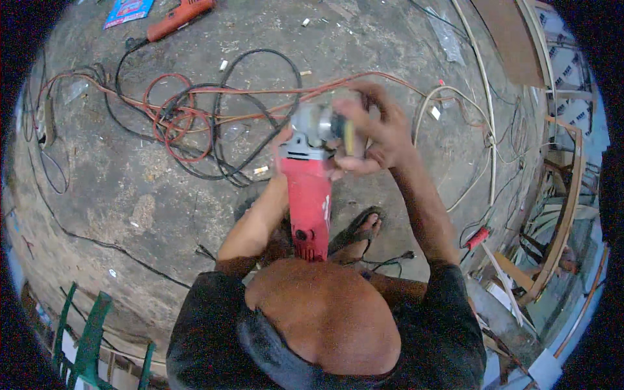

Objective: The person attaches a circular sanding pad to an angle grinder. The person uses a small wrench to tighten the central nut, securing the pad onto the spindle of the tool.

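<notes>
A red angle grinder (307,198) stands in front of my chest, its grey metal head (305,146) pointing away from me. My left hand (283,144) grips it below the head from the left side; most of that hand is hidden behind the tool. On the right of the head sits a thin disc (350,139) with a yellowish edge, seen nearly edge-on. The fingers of my right hand (388,133) are curled around this disc and slightly smeared by motion.
Tangled black and orange cables (195,123) lie on the concrete floor (149,208) ahead. Farther left are an orange power tool (179,19) and a blue packet (129,12). A wooden frame (564,221) leans at right; a green plastic chair (89,338) stands near left.
</notes>
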Action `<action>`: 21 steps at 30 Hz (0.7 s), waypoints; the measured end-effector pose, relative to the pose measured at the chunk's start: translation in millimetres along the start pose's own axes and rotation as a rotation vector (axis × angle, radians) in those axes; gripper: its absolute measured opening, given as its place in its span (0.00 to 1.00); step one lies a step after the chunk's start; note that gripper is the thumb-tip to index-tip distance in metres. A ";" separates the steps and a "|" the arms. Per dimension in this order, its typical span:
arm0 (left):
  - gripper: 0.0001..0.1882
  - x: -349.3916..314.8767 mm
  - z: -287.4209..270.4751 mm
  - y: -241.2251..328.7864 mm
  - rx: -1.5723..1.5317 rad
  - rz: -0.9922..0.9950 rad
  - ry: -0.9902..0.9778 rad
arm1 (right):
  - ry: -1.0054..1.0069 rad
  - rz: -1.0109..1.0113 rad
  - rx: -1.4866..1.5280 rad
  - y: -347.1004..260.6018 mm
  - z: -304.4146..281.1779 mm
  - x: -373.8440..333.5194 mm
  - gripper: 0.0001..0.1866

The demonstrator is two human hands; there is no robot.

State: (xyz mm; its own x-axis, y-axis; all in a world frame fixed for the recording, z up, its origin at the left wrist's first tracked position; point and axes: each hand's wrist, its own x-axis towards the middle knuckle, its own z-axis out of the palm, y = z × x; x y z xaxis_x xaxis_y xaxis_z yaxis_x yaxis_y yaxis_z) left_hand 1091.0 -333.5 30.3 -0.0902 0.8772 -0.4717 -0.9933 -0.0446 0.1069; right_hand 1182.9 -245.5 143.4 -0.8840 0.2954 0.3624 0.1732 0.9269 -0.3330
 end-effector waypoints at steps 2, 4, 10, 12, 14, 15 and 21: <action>0.25 -24.5 25.4 33.6 -0.020 -0.300 -0.337 | 0.330 0.114 0.169 10.1 6.1 -24.1 0.30; 0.28 -21.5 22.3 41.9 0.065 -0.304 -0.299 | 0.416 0.248 0.234 3.0 14.2 -28.5 0.27; 0.26 -36.5 45.4 42.0 0.281 -0.257 -0.225 | 0.567 1.054 0.790 -31.9 2.2 -19.0 0.22; 0.26 -33.8 41.7 42.3 0.292 -0.273 -0.216 | 0.410 1.031 0.692 -25.2 -0.4 -23.4 0.22; 0.26 -31.6 34.5 43.0 0.308 -0.276 -0.206 | 0.384 1.068 0.690 -29.0 0.4 -20.8 0.24; 0.26 -33.7 30.8 43.8 0.239 -0.275 -0.156 | 0.390 0.842 0.503 -30.6 4.8 -22.0 0.26; 0.30 -38.6 50.2 45.1 0.435 -0.158 -0.188 | 0.594 0.546 0.446 -27.7 21.7 -27.0 0.27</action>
State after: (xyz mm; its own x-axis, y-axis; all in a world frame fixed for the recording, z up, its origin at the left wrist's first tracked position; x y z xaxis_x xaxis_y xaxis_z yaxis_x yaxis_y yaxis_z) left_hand 1053.4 -345.4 97.3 0.1139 0.9299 -0.3497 -0.8675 0.2646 0.4212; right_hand 1192.6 -284.2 123.9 -0.3394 0.8503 0.4022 0.2083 0.4849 -0.8494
